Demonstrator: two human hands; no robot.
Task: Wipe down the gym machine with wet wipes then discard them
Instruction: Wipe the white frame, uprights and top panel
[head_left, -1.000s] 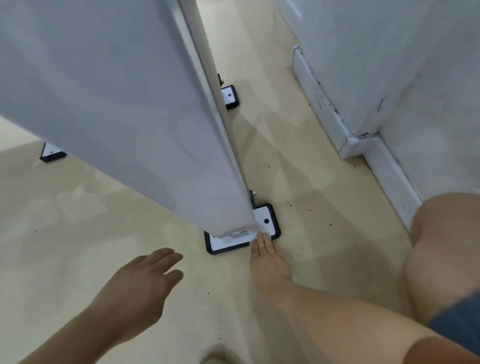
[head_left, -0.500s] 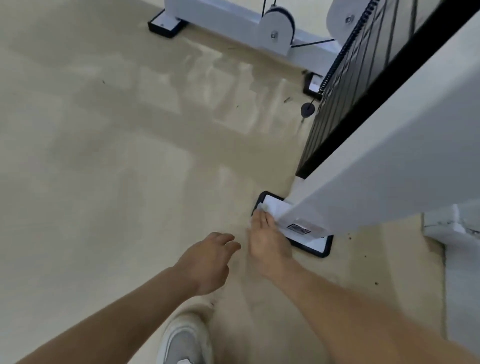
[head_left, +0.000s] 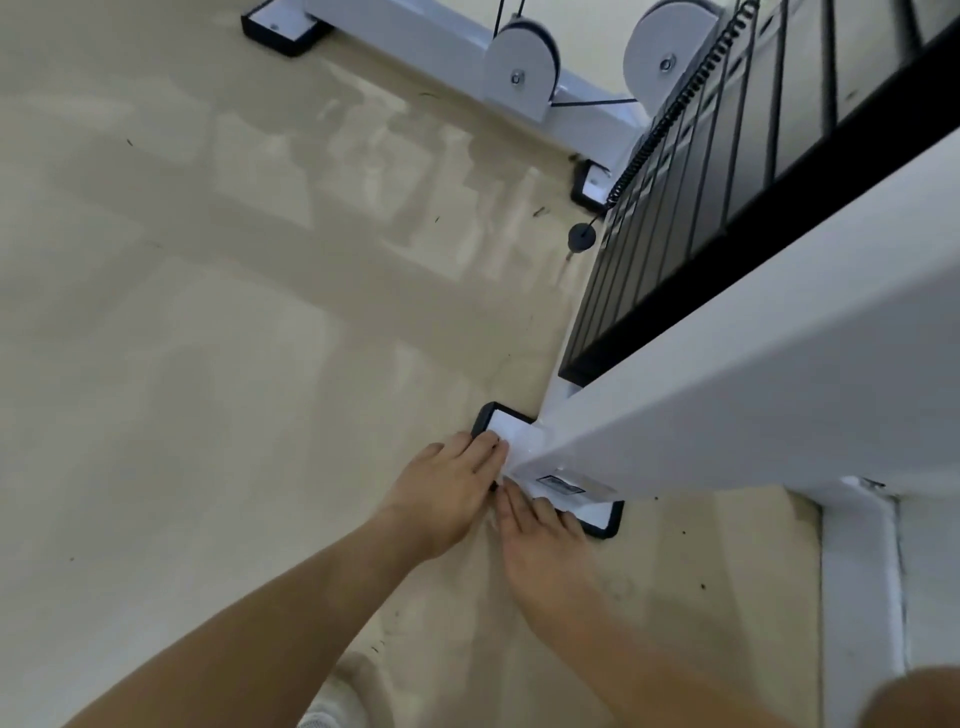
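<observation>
The gym machine's white post (head_left: 753, 374) comes down onto a black-rimmed white foot plate (head_left: 605, 519) on the beige floor. A white wet wipe (head_left: 514, 439) lies on that plate at the post's base. My left hand (head_left: 452, 488) reaches in from the left, its straight fingers resting on the wipe's near edge. My right hand (head_left: 540, 540) lies flat beside it, fingertips pressing on the wipe and plate under the post. How much of the wipe is under my fingers I cannot tell.
The black weight stack (head_left: 727, 171) and a coiled black cord (head_left: 670, 114) stand behind the post. Two white pulleys (head_left: 519, 67) sit on the far base rail, with another foot plate (head_left: 283, 26). A white baseboard (head_left: 857, 571) runs along the right. My knee (head_left: 914, 701) is at the lower right corner.
My view swung round to the post's other side. My left hand moved from hovering over the floor to the foot plate and now touches the wipe next to my right hand.
</observation>
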